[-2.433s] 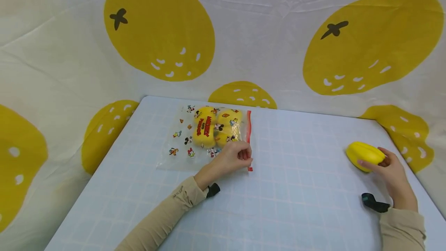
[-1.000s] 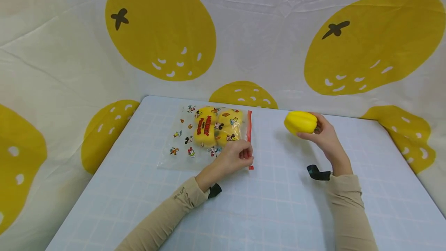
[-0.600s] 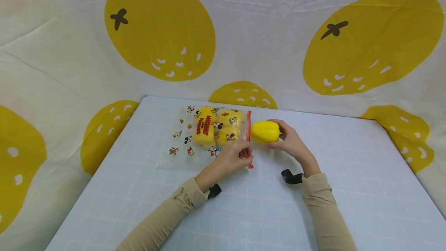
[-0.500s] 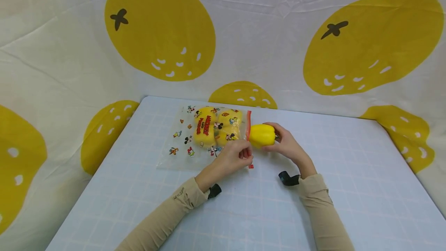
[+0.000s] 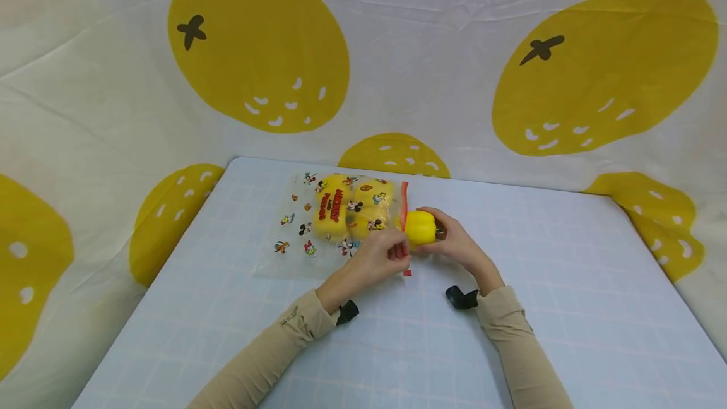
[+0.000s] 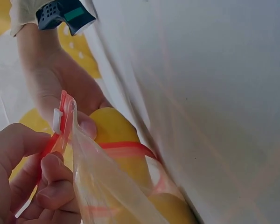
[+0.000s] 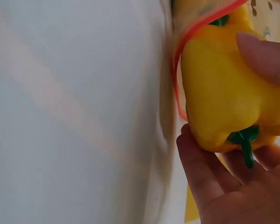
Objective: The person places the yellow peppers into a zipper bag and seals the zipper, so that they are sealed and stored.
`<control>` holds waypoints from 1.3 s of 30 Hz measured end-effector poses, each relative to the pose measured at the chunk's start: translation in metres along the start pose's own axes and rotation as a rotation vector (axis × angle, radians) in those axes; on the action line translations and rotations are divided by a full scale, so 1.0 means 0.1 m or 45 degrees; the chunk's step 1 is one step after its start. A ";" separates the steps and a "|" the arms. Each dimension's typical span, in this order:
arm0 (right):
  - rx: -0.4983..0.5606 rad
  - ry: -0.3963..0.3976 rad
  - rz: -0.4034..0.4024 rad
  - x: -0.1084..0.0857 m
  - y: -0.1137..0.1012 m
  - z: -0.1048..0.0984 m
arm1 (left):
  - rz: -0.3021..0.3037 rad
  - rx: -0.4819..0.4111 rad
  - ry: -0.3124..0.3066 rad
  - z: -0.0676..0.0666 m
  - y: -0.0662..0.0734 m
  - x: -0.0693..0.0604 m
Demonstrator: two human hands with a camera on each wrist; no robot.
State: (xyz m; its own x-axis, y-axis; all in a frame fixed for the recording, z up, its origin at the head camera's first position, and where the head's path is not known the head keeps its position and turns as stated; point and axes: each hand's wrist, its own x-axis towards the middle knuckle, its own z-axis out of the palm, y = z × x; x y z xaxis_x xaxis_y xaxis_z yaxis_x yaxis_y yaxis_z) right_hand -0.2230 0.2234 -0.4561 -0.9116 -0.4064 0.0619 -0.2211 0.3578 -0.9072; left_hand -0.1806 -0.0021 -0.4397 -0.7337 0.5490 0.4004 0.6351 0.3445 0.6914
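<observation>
A clear zip bag (image 5: 292, 223) with cartoon prints lies on the table, its red-edged mouth facing right. Yellow bell peppers (image 5: 332, 229) show through it. My left hand (image 5: 372, 256) pinches the red zip edge (image 6: 63, 112) near a white slider (image 6: 57, 120) and lifts it, so the mouth gapes in the left wrist view. My right hand (image 5: 459, 246) holds another yellow bell pepper (image 7: 224, 88) between thumb and fingers, green stem (image 7: 247, 144) toward the palm. That pepper's far end is inside the bag's mouth; its stem end is outside.
The table (image 5: 545, 308) has a pale blue checked cover. Behind it hangs a white cloth (image 5: 420, 49) printed with large yellow fruit. A dark wrist camera (image 5: 461, 298) sits at the right cuff, and another dark wrist camera (image 5: 348, 312) at the left.
My right hand has carried the pepper from the table's right side leftward to the bag, and its front end has entered the mouth. The left hand has stayed at the zip edge.
</observation>
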 end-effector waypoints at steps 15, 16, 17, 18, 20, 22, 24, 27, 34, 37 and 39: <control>-0.026 -0.011 0.126 0.06 -0.13 0.21 | -0.040 -0.019 -0.024 -0.02 -0.01 -0.01; -0.026 -0.018 0.134 0.05 -0.13 0.19 | -0.034 -0.023 -0.022 -0.02 -0.01 -0.01; -0.035 -0.032 0.131 0.04 -0.13 0.16 | -0.026 -0.025 -0.019 -0.02 -0.01 -0.01; -0.038 -0.044 0.128 0.02 -0.13 0.14 | -0.016 -0.028 -0.016 -0.01 -0.02 -0.01; -0.045 -0.052 0.121 0.00 -0.11 0.08 | 0.010 -0.034 -0.011 -0.01 -0.03 0.00; -0.029 -0.031 0.108 -0.02 -0.10 0.02 | 0.026 -0.040 -0.008 -0.02 -0.03 0.00; 0.019 0.020 0.108 -0.03 -0.09 -0.02 | 0.035 -0.046 -0.009 -0.02 -0.03 0.00; 0.066 0.066 0.104 -0.03 -0.07 -0.05 | 0.038 -0.048 -0.016 -0.02 -0.03 0.01; 0.040 0.032 0.001 -0.03 -0.04 -0.03 | 0.046 -0.023 -0.012 -0.01 -0.04 0.00; 0.062 -0.026 -0.027 -0.02 -0.02 -0.01 | 0.041 -0.011 -0.008 0.00 -0.05 0.00; 0.075 -0.088 -0.054 -0.01 -0.01 0.01 | 0.035 -0.009 -0.009 0.00 -0.05 0.00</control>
State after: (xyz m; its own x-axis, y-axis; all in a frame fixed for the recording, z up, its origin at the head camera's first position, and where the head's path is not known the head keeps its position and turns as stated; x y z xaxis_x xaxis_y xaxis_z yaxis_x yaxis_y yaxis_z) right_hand -0.2216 0.2228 -0.4558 -0.8751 -0.4782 0.0736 -0.2365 0.2902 -0.9273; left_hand -0.1840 -0.0040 -0.4432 -0.7143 0.5634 0.4152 0.6533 0.3241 0.6843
